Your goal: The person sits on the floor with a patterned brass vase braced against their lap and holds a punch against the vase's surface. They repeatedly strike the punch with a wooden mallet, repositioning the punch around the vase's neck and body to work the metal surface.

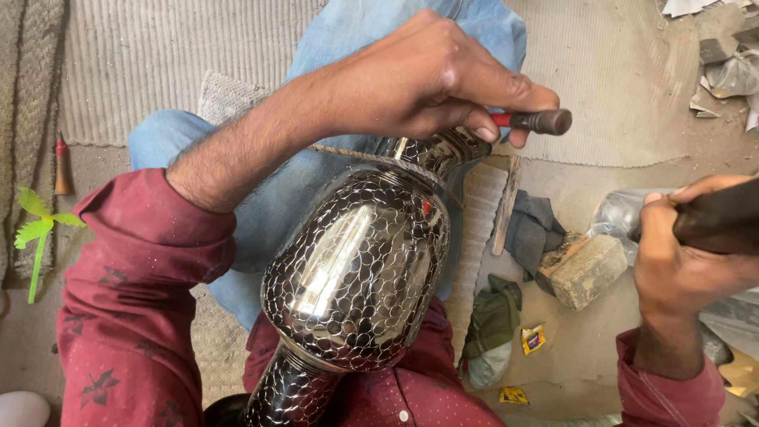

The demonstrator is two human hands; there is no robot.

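Vase (356, 277): polished metal, bulbous body, narrow neck and flared foot, lying tilted across the person's lap, neck end pointing away from the camera. Mirror finish, covered in a net of incised scale-shaped cells; the scoring runs over body, neck and foot alike. Small red mark near the shoulder.

Left hand (431, 79): grip closed around a slim tool (534, 121) with a red shaft and a dark rounded butt. Held at the vase's neck; the working tip is hidden under the fingers, so contact can't be confirmed. Forearm crosses above the vase, maroon sleeve with a faint star print.

Right hand (684, 261): off to the side, well apart from the vase, grip wrapped tight around a thick dark wooden handle (719, 217); its head is out of frame.

Around it: blue denim cloth (332, 47) under the neck end, ribbed woven mat (142, 63) on the floor, rough pale stone block (589, 269) near the right hand, crumpled grey and green rags (494, 316), a flat wooden stick (506, 205), small yellow wrappers (534, 338). Far left: a wooden-handled tool (62, 166) and a green plastic leaf (35, 229).
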